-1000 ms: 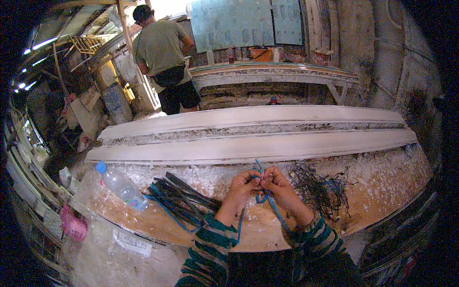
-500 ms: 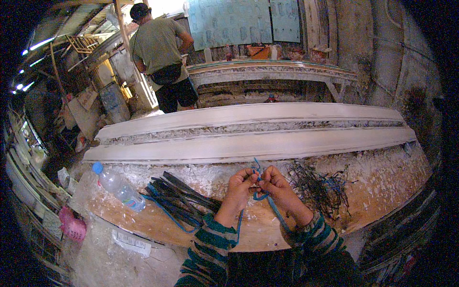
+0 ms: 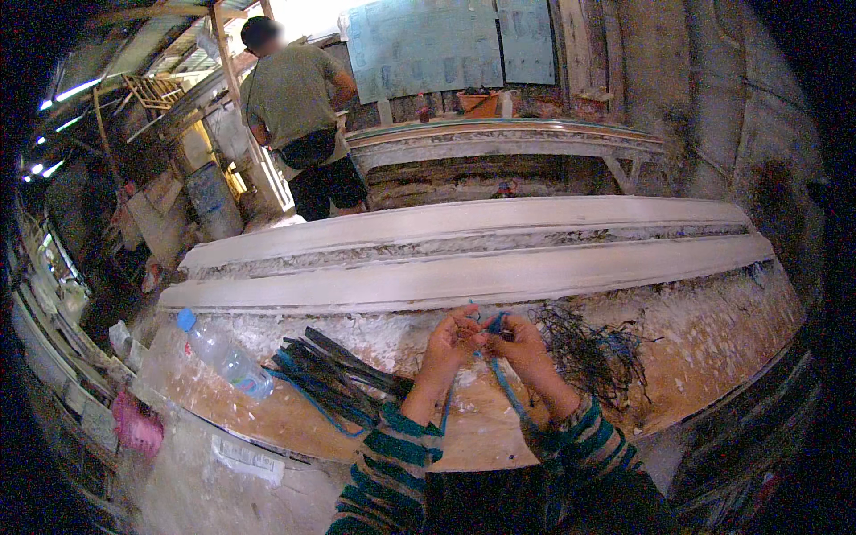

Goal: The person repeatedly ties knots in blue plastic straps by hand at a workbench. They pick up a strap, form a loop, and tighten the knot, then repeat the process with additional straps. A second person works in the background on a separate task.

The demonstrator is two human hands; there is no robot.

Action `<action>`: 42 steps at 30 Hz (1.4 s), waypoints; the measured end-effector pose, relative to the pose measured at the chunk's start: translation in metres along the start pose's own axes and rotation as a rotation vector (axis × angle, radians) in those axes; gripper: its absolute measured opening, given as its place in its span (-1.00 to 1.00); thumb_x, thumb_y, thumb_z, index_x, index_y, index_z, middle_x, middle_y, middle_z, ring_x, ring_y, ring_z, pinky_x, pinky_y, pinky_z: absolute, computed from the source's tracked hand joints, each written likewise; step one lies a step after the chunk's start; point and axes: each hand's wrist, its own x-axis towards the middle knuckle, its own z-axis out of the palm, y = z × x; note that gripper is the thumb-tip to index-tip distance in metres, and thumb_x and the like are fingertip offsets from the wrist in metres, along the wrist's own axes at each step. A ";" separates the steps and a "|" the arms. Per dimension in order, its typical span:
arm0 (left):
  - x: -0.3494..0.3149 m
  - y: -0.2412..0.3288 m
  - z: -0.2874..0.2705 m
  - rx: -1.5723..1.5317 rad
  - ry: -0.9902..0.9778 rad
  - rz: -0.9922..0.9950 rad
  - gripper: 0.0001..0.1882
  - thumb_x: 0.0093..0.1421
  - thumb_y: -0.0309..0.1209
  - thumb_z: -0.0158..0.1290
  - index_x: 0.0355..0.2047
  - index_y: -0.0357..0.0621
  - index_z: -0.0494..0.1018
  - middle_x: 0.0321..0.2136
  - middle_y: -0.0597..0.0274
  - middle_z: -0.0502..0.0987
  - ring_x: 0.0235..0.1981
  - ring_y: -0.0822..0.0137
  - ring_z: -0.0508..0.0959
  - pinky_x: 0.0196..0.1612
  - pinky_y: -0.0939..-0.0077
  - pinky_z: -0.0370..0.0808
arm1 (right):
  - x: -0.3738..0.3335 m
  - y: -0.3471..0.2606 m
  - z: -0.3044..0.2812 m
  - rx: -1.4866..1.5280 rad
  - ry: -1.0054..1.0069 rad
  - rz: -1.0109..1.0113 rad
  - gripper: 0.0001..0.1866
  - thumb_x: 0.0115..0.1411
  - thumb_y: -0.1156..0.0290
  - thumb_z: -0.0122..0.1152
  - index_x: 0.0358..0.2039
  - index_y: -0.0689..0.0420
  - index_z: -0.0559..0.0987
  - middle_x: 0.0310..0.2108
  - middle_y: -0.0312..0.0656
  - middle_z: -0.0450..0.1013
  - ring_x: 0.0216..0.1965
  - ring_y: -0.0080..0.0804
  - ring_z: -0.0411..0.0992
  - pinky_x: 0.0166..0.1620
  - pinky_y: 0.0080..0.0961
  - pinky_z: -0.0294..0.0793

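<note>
Both hands meet over the middle of the workbench, fingertips together at a blue cord (image 3: 506,385). My left hand (image 3: 446,343) pinches the cord near its upper end, where a short tail sticks up. My right hand (image 3: 522,346) pinches a looped part of it close beside. One length hangs from the right fingers toward my right sleeve, another runs down by my left wrist. Whether a knot lies between the fingertips is too small to tell. Left of my left hand lies a bundle of black strips (image 3: 334,379) with blue cord among them. A tangle of thin dark strands (image 3: 597,357) sits right of my right hand.
A clear plastic bottle with a blue cap (image 3: 223,355) lies at the left of the bench. Two long white mouldings (image 3: 464,272) stretch across behind my hands. A person (image 3: 299,107) stands at the far left by a long table (image 3: 508,138). A pink roll (image 3: 138,423) is at lower left.
The fingers have shifted at the cord: my left fingers have lifted and spread a little, and the loop under the right fingers has drawn up. The view has tilted slightly.
</note>
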 end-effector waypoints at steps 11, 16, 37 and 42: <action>0.003 -0.006 -0.013 0.148 0.004 0.001 -0.67 -0.06 -0.53 0.07 -0.22 -0.14 0.35 -0.43 0.31 0.41 -0.39 0.48 0.38 -0.28 0.63 0.33 | -0.004 -0.023 -0.017 0.371 0.250 -0.129 -0.88 0.01 0.37 0.14 -0.46 0.09 0.41 -0.56 -0.39 0.32 -0.58 -0.67 0.24 -0.54 -0.71 0.15; 0.005 -0.004 -0.026 0.094 0.211 -0.052 -0.89 -0.04 -0.54 0.02 -0.45 -0.16 0.37 -0.54 0.37 0.38 -0.47 0.50 0.38 -0.34 0.68 0.33 | -0.010 -0.026 -0.012 0.511 0.062 -0.160 -0.82 0.01 0.42 0.13 -0.34 0.17 0.45 -0.48 -0.31 0.40 -0.39 -0.55 0.35 -0.23 -0.61 0.29; -0.012 0.017 -0.005 0.307 -0.401 -0.171 -0.87 -0.07 -0.50 0.13 -0.60 -0.15 0.37 -0.66 0.49 0.34 -0.54 0.61 0.34 -0.42 0.73 0.29 | 0.000 -0.009 -0.019 -0.369 0.433 -0.302 -0.67 -0.07 0.61 0.11 -0.23 0.11 0.37 -0.72 -0.36 0.25 -0.64 -0.63 0.21 -0.49 -0.69 0.25; -0.017 0.017 0.002 0.182 -0.384 -0.218 -0.86 -0.08 -0.47 0.15 -0.59 -0.13 0.37 -0.65 0.49 0.34 -0.56 0.60 0.33 -0.46 0.72 0.28 | 0.006 -0.001 -0.023 -0.468 0.511 -0.427 -0.75 -0.09 0.65 0.08 -0.35 0.09 0.48 -0.68 -0.27 0.24 -0.62 -0.49 0.21 -0.49 -0.59 0.24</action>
